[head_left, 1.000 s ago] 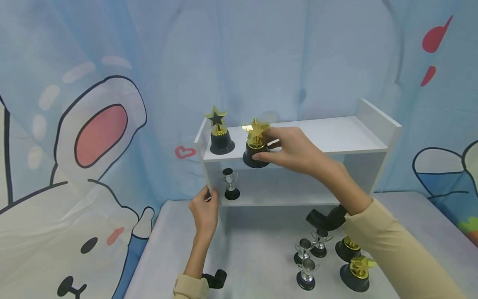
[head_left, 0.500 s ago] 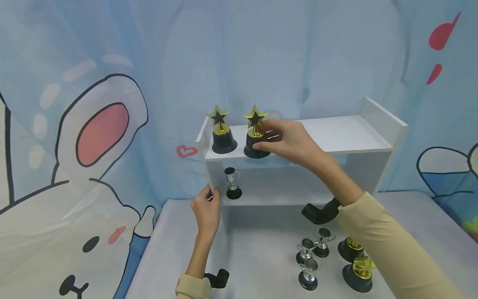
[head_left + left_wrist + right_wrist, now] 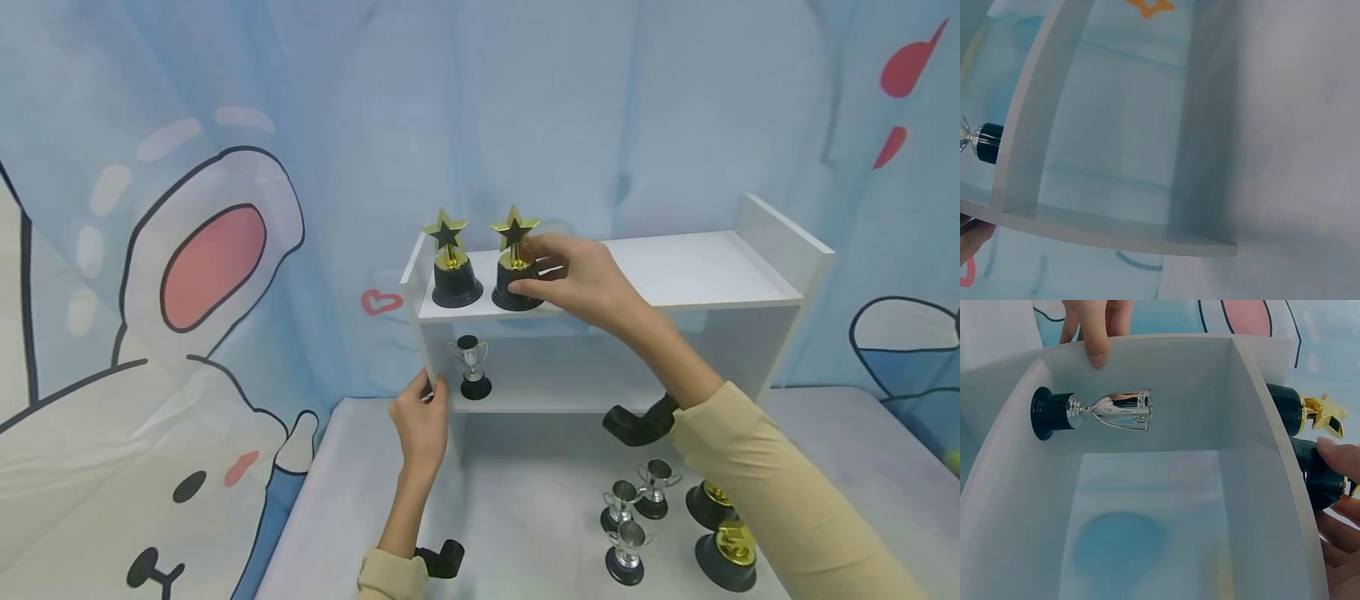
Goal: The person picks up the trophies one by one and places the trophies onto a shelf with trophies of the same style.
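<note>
Since the earlier frame, we are seeing the second star trophy [image 3: 515, 260] settling upright on the top board of the white shelf [image 3: 697, 271], where a second ago we were tilting it at the board's front edge. Our right hand [image 3: 581, 279] is gripping it at the black base, thumb and fingers curled round it; in the right wrist view a fingertip is pressing on that base [image 3: 1322, 481]. Just beside it, to its left and not touching, the first star trophy [image 3: 452, 261] is standing upright near the shelf's left end.

Our left hand [image 3: 422, 421] is holding the front edge of the shelf's left side panel, fingers pinching the board; the right wrist view is showing those fingers [image 3: 1094, 328] over the panel's edge. On the lower board, close to that panel, a small silver cup [image 3: 472, 368] is standing on its black foot.

On the grey worktop [image 3: 525, 508], in front of the shelf and to the right, three more silver cups [image 3: 630, 517] are standing together, with two gold trophies [image 3: 720, 533] on black bases just beside them.
</note>
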{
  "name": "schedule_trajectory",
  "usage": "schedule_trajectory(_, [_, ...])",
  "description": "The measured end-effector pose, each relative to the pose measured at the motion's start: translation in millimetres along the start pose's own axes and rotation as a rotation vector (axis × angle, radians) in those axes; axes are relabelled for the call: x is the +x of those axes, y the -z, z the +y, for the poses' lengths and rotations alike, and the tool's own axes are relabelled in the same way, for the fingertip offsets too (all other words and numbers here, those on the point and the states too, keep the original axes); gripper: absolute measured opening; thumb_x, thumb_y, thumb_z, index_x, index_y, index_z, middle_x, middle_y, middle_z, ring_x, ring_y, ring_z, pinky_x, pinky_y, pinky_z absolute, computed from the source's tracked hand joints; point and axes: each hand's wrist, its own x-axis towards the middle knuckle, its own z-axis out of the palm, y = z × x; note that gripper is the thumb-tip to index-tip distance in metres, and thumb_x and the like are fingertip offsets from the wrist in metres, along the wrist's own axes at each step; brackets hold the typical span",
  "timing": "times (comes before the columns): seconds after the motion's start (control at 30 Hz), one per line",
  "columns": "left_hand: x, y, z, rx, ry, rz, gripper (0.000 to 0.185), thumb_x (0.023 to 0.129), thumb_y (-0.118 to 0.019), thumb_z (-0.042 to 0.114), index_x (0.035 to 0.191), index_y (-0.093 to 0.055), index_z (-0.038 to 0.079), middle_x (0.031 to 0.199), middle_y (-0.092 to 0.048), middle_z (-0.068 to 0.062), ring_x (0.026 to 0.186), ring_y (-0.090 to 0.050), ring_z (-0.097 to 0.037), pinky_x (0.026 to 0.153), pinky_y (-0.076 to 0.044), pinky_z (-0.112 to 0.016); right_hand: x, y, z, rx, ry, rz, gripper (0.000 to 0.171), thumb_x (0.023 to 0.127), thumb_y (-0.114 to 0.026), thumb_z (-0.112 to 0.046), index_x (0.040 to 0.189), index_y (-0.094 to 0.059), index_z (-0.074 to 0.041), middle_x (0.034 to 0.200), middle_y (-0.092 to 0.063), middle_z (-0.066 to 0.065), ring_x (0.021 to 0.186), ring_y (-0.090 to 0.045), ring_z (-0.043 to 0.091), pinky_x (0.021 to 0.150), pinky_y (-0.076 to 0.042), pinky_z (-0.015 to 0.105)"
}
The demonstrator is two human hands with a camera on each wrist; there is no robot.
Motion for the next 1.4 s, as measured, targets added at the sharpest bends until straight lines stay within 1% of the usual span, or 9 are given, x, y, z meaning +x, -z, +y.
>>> schedule_trajectory(0.13, [0.5,-1.1,-1.6,-0.002,-0.013,-0.004,0.02,0.095,-0.067,0.002,0.111,-0.077,-0.005,0.097,-0.078,-0.021,0.089,-0.078,-0.03,0.076,-0.064,-0.042,0,-1,2,-0.008,-0.006,-0.001,0.058,0.089,-0.082,-0.027,0.139,-0.061,-0.007,0.132,-0.069,0.014,0.116,-0.071,0.034,0.094,-0.059,0.047])
schedule_trajectory(0.27, [1.2,-1.7,-3.0,-0.004,-0.017,-0.008,0.021,0.095,-0.067,0.002,0.112,-0.076,-0.004,0.097,-0.078,-0.021,0.089,-0.078,-0.03,0.075,-0.064,-0.042,-5,1,4,-0.032,-0.011,0.012,0.066,0.088,-0.083,-0.033,0.145,-0.056,-0.015,0.134,-0.068,0.013,0.119,-0.069,0.033,0.096,-0.057,0.05])
schedule_trajectory(0.5, [5.1,-2.4,-4.1,-0.009,-0.002,0.031,0.017,0.093,-0.069,0.003,0.106,-0.079,-0.001,0.089,-0.078,-0.018,0.085,-0.078,-0.031,0.072,-0.064,-0.044,-25,10,9,0.019,0.002,0.078,0.064,0.089,-0.082,-0.031,0.146,-0.055,-0.016,0.134,-0.068,0.011,0.117,-0.069,0.031,0.1,-0.055,0.047])
schedule_trajectory(0.6, [6.3,-2.2,-3.7,-0.017,-0.007,0.031,0.018,0.093,-0.069,0.003,0.107,-0.079,-0.001,0.088,-0.078,-0.018,0.085,-0.078,-0.032,0.073,-0.064,-0.045,-38,11,13,0.059,0.029,0.132,0.06,0.09,-0.082,-0.027,0.143,-0.058,-0.012,0.132,-0.069,0.011,0.116,-0.07,0.029,0.1,-0.056,0.041])
schedule_trajectory(0.77, [5.2,-2.1,-4.2,-0.016,0.0,0.005,0.02,0.094,-0.068,0.003,0.11,-0.078,-0.001,0.091,-0.078,-0.019,0.087,-0.078,-0.031,0.074,-0.064,-0.044,-63,10,19,0.07,0.122,0.235,0.05,0.088,-0.083,-0.016,0.134,-0.065,-0.009,0.124,-0.073,0.01,0.11,-0.072,0.026,0.096,-0.054,0.018])
schedule_trajectory(0.9, [2.8,-1.8,-4.1,-0.021,0.002,-0.008,0.021,0.095,-0.067,0.004,0.111,-0.078,-0.001,0.092,-0.078,-0.019,0.088,-0.078,-0.031,0.076,-0.064,-0.044,-81,10,23,0.037,0.174,0.292,0.044,0.087,-0.083,-0.011,0.128,-0.069,-0.011,0.12,-0.075,0.004,0.107,-0.073,0.016,0.093,-0.05,0.01])
schedule_trajectory(1.1, [2.2,-1.2,-5.1,-0.02,-0.007,-0.022,0.022,0.096,-0.066,0.004,0.114,-0.077,-0.002,0.094,-0.078,-0.02,0.088,-0.078,-0.031,0.074,-0.064,-0.043,-101,9,32,0.006,0.243,0.329,0.045,0.081,-0.084,0.001,0.124,-0.071,-0.009,0.114,-0.077,0.005,0.101,-0.07,-0.004,0.094,-0.052,0.012])
schedule_trajectory(1.27, [2.8,-1.5,-4.9,-0.016,0.004,-0.026,0.023,0.096,-0.066,0.006,0.117,-0.076,0.0,0.096,-0.078,-0.019,0.09,-0.078,-0.031,0.074,-0.064,-0.042,-121,9,39,-0.043,0.238,0.315,0.05,0.079,-0.086,0.001,0.125,-0.072,-0.013,0.114,-0.077,0.003,0.102,-0.065,-0.012,0.091,-0.051,0.009])
schedule_trajectory(1.4, [2.3,-0.7,-3.9,-0.023,0.012,-0.021,0.023,0.096,-0.066,0.005,0.116,-0.076,0.0,0.096,-0.078,-0.019,0.09,-0.078,-0.032,0.074,-0.064,-0.043,-140,8,46,-0.052,0.209,0.302,0.052,0.078,-0.086,0.0,0.125,-0.072,-0.017,0.115,-0.076,0.001,0.103,-0.063,-0.011,0.092,-0.049,0.008])
